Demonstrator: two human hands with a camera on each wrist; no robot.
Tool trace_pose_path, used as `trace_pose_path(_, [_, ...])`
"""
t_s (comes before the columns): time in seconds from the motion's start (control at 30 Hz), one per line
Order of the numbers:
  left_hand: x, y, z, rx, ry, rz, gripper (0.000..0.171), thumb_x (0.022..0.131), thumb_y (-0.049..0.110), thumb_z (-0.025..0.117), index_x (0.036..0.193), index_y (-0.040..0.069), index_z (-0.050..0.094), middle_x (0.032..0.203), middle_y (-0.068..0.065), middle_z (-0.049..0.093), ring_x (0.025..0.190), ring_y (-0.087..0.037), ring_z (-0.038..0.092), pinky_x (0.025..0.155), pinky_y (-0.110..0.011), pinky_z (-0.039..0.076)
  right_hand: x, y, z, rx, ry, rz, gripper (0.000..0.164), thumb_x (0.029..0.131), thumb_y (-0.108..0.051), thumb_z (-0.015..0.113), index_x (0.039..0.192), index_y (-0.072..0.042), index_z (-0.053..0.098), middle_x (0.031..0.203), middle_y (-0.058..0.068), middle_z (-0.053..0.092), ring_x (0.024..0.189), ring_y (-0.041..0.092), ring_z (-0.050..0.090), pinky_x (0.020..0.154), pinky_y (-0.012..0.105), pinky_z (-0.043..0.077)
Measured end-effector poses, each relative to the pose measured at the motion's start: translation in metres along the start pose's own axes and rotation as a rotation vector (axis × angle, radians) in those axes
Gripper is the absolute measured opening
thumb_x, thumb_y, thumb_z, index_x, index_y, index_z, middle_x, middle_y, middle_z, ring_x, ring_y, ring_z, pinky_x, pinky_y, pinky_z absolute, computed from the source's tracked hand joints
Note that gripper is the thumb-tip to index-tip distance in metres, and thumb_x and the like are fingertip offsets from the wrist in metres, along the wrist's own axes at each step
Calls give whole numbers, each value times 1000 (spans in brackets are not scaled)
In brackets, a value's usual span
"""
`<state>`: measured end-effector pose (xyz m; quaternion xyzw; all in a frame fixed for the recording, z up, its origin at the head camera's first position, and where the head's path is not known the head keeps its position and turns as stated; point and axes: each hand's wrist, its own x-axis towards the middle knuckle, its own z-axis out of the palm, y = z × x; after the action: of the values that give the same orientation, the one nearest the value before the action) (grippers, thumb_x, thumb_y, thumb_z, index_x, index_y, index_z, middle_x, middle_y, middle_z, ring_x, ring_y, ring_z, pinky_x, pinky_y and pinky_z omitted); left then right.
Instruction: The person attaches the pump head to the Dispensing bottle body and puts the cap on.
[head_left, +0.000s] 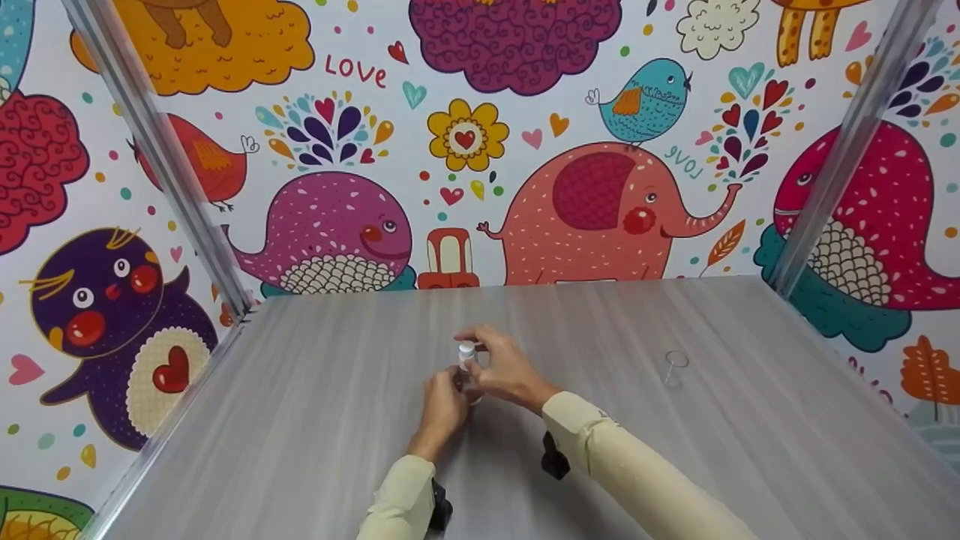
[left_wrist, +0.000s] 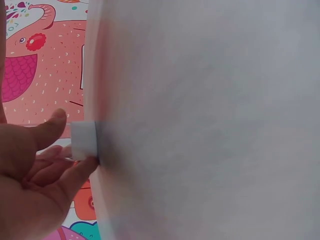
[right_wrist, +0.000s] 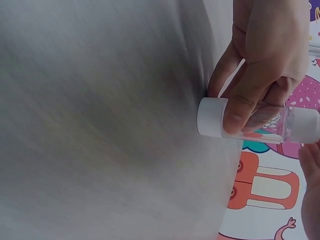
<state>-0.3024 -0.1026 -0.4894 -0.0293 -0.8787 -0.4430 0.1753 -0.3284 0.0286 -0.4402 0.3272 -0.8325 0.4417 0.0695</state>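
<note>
A small clear bottle [right_wrist: 272,131] stands upright on the grey table, with a white cap [head_left: 466,349] on top and a white base [right_wrist: 211,117] below. My left hand [head_left: 444,409] holds its lower body, thumb and fingers on either side. In the left wrist view, that hand [left_wrist: 42,175] is around the white base [left_wrist: 84,141] close to the tabletop. The right hand [head_left: 506,371] has its thumb and fingers about the cap. Only part of the right hand [right_wrist: 312,185] shows in the right wrist view, fingertips at the cap.
To the right on the table [head_left: 315,450] stands a clear, open-topped glass cylinder [head_left: 673,369]. A wall with printed cartoon animals [head_left: 585,217] closes off the back. Metal posts [head_left: 165,157] rise at the far corners.
</note>
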Motion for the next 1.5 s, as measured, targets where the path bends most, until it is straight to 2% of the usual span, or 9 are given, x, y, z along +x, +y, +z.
trace_pose_path(0.23, [-1, -1, 0, -15, -1, 13, 9, 79, -3, 75, 87, -3, 70, 78, -12, 73, 69, -15, 60, 64, -31, 52, 0, 3, 0, 21, 1, -25, 28, 91, 4, 60, 117, -4, 64, 121, 16, 66, 111, 27, 64, 99, 44, 53])
trace_pose_path(0.47, [-1, -1, -1, -36, -9, 15, 10, 79, 1, 78, 85, -1, 70, 72, -7, 66, 65, -13, 51, 59, -27, 44, 3, 4, -1, -19, 10, -27, 26, 92, 1, 65, 117, -5, 65, 116, 12, 69, 103, 24, 66, 95, 39, 55])
trace_pose_path(0.63, [-1, -2, -1, -55, -16, -4, 10, 80, -2, 77, 83, -3, 67, 70, -6, 59, 63, -12, 47, 57, -24, 41, 5, 5, -2, -24, -11, 11, 27, 92, -5, 69, 119, -6, 64, 114, 10, 69, 100, 21, 67, 93, 37, 56])
trace_pose_path(0.87, [-1, -1, 0, -93, -16, 4, 13, 78, -5, 76, 87, -7, 68, 72, -14, 64, 63, -11, 48, 58, -24, 46, 5, 5, 0, -48, -2, 80, 32, 91, -12, 72, 121, -4, 63, 111, 9, 67, 100, 21, 66, 92, 37, 57])
trace_pose_path(1.03, [-2, -1, 0, -111, -16, 6, 13, 77, -7, 75, 87, -7, 68, 70, -10, 60, 62, -11, 47, 56, -22, 45, 3, 3, 2, -58, 6, 136, 34, 92, -15, 72, 122, -5, 61, 112, 9, 65, 102, 20, 64, 92, 36, 56])
trace_pose_path(1.17, [-3, -1, 1, -106, 10, 29, 14, 76, -6, 77, 87, -6, 68, 70, -10, 61, 63, -11, 46, 56, -23, 41, 1, -1, 3, -62, 3, 167, 43, 91, -21, 74, 128, -5, 57, 118, 9, 62, 107, 22, 62, 94, 38, 55])
trace_pose_path(1.33, [-2, -2, 2, -64, 40, 55, 13, 75, -4, 77, 87, -3, 71, 70, -8, 65, 63, -13, 45, 58, -26, 40, 1, -5, 3, -50, 1, 124, 49, 91, -16, 70, 136, -6, 54, 131, 13, 58, 116, 30, 61, 99, 46, 53])
trace_pose_path(1.5, [-1, -3, 2, -42, 28, 17, 11, 75, -4, 75, 84, -2, 69, 70, -6, 63, 62, -13, 45, 58, -27, 39, 2, -5, 4, -49, -16, 67, 50, 87, -2, 67, 135, -7, 56, 135, 13, 58, 121, 32, 59, 103, 50, 49])
